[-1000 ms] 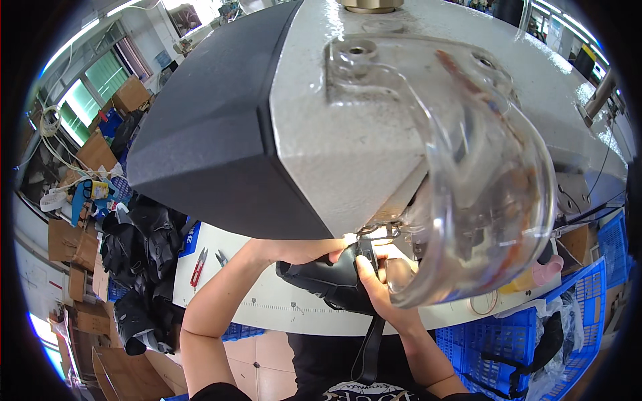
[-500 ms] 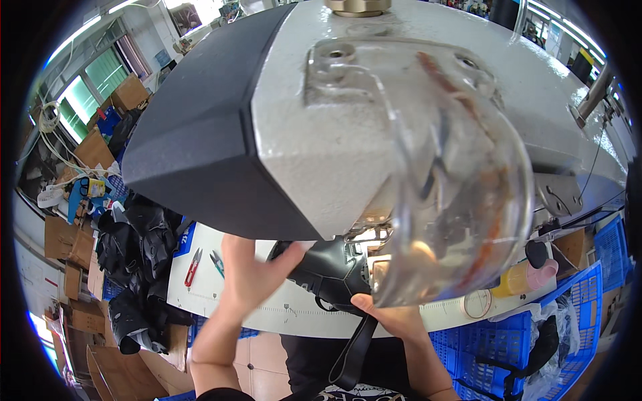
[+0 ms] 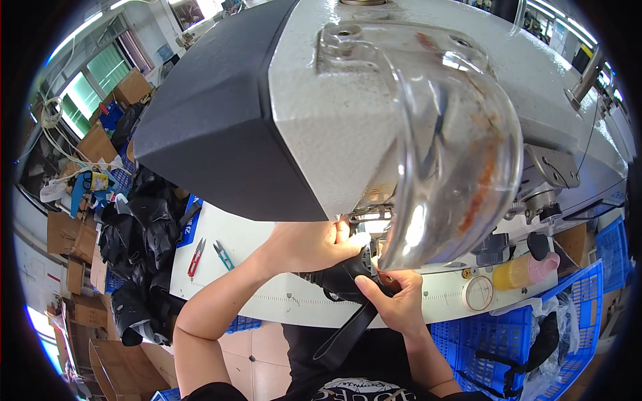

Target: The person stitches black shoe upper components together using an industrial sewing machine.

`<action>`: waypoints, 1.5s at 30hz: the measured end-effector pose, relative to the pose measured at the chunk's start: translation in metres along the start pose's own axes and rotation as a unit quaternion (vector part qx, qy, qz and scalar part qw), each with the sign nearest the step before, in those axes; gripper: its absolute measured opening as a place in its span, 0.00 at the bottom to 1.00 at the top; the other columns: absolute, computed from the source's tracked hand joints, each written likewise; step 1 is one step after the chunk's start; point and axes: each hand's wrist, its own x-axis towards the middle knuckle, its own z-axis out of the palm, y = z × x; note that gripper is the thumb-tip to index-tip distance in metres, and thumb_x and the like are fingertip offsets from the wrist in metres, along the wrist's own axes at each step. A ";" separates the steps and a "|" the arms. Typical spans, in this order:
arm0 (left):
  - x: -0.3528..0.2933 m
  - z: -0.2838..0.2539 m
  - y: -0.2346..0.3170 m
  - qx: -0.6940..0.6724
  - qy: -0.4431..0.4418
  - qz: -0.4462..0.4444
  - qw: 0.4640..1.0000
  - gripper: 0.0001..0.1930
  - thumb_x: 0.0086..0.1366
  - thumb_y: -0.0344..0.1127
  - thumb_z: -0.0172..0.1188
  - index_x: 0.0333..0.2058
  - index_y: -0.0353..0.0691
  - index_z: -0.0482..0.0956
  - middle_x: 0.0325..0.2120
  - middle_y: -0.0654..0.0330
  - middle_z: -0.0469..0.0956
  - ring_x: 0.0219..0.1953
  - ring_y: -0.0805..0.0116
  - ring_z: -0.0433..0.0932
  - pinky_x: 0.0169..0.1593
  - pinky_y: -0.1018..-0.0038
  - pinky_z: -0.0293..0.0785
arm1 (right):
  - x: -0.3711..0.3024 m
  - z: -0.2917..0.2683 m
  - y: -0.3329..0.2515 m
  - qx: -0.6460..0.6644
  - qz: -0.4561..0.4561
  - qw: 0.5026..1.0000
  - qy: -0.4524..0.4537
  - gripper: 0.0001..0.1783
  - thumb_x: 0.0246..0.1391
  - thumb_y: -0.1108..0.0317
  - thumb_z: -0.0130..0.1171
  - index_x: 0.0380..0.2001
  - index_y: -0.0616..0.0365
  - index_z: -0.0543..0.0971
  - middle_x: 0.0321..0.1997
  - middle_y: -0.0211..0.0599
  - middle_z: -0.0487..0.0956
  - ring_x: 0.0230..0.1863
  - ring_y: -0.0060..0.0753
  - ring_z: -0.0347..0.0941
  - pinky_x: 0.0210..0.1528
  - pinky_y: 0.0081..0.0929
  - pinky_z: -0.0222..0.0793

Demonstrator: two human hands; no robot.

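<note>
Under the head of a sewing machine [image 3: 334,134] lies a black leather piece [image 3: 342,279] with a long looped strap [image 3: 344,337] hanging over the table edge. My left hand [image 3: 311,246] lies across its far part, thumb and fingers closed on it close to the needle area. On the near right side my right hand [image 3: 399,301] grips the piece, thumb on top and fingers bent round its edge. A clear plastic guard [image 3: 461,167] and the machine's dark cover hide the needle and part of the leather.
Red-handled thread snips [image 3: 196,258] and teal-handled snips [image 3: 223,255] lie left on the white table [image 3: 267,304]. A tape roll [image 3: 477,293] and a yellow-and-pink bottle [image 3: 525,272] stand right. Blue crates [image 3: 481,354] are below right; black pieces [image 3: 144,234] are heaped left.
My left hand has come right and closed on the leather piece near the needle area. My right hand has shifted slightly up and curled further round it. The view has shifted a little.
</note>
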 end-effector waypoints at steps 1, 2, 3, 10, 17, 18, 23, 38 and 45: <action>0.001 0.000 -0.001 0.000 -0.001 0.001 1.000 0.20 0.52 0.41 0.62 0.10 0.38 0.66 0.06 0.63 0.61 0.10 0.71 0.60 0.18 0.69 0.55 | 0.000 -0.001 0.002 0.000 0.000 1.000 0.001 0.09 0.47 0.73 0.68 0.22 0.65 0.78 0.15 0.15 0.66 0.18 0.07 0.56 0.19 0.13 0.48; 0.002 0.000 -0.003 -0.067 -0.013 -0.004 0.998 0.19 0.52 0.39 0.61 0.11 0.37 0.64 0.06 0.63 0.59 0.10 0.72 0.57 0.18 0.70 0.54 | -0.001 -0.004 0.005 0.008 0.006 1.000 -0.010 0.08 0.47 0.73 0.68 0.26 0.65 0.79 0.18 0.18 0.69 0.21 0.09 0.59 0.21 0.13 0.51; 0.002 -0.001 -0.006 -0.132 -0.026 -0.009 0.991 0.18 0.52 0.36 0.60 0.11 0.36 0.63 0.06 0.63 0.57 0.11 0.73 0.55 0.17 0.71 0.54 | -0.001 -0.005 0.008 0.017 0.012 1.000 -0.022 0.08 0.48 0.74 0.67 0.29 0.65 0.79 0.22 0.20 0.71 0.24 0.10 0.63 0.23 0.13 0.53; -0.001 0.012 -0.016 -0.170 0.022 -0.038 0.984 0.17 0.55 0.34 0.58 0.11 0.35 0.66 0.06 0.64 0.56 0.11 0.75 0.51 0.17 0.72 0.51 | 0.007 -0.017 -0.002 -0.025 0.007 0.998 -0.060 0.16 0.51 0.70 0.66 0.42 0.62 0.76 0.39 0.33 0.79 0.39 0.23 0.76 0.45 0.23 0.71; 0.011 0.027 -0.052 -0.181 -0.052 -0.014 0.982 0.18 0.59 0.42 0.59 0.15 0.36 0.74 0.07 0.64 0.64 0.12 0.74 0.57 0.18 0.71 0.56 | 0.016 -0.017 -0.008 -0.076 0.034 0.992 -0.091 0.22 0.56 0.56 0.60 0.42 0.66 0.75 0.37 0.39 0.74 0.40 0.33 0.69 0.46 0.30 0.63; 0.010 0.028 -0.058 -0.183 -0.049 -0.012 0.982 0.18 0.59 0.42 0.59 0.15 0.36 0.74 0.07 0.64 0.64 0.12 0.74 0.57 0.18 0.71 0.56 | 0.015 -0.016 -0.009 -0.094 0.048 0.990 -0.090 0.22 0.56 0.56 0.61 0.43 0.65 0.75 0.38 0.39 0.74 0.41 0.33 0.69 0.47 0.30 0.64; 0.019 0.018 -0.058 -0.126 -0.063 0.040 0.989 0.23 0.60 0.47 0.60 0.15 0.34 0.75 0.09 0.60 0.67 0.11 0.70 0.61 0.19 0.69 0.59 | 0.018 -0.013 -0.002 -0.078 0.051 0.994 -0.059 0.17 0.56 0.67 0.59 0.47 0.66 0.74 0.44 0.35 0.77 0.46 0.25 0.70 0.51 0.24 0.65; 0.045 -0.006 -0.084 0.058 0.018 0.135 0.989 0.18 0.59 0.46 0.62 0.19 0.36 0.78 0.14 0.58 0.73 0.17 0.65 0.69 0.25 0.69 0.65 | 0.022 0.011 -0.004 -0.006 0.014 0.998 0.065 0.09 0.51 0.70 0.65 0.34 0.63 0.81 0.30 0.28 0.81 0.30 0.17 0.73 0.36 0.18 0.69; 0.049 -0.002 -0.086 0.072 0.069 0.147 0.984 0.17 0.58 0.45 0.62 0.21 0.36 0.78 0.16 0.58 0.74 0.19 0.64 0.70 0.26 0.69 0.66 | 0.027 0.012 -0.007 -0.007 0.018 0.997 0.080 0.07 0.48 0.74 0.66 0.32 0.62 0.81 0.29 0.27 0.80 0.29 0.15 0.72 0.34 0.16 0.68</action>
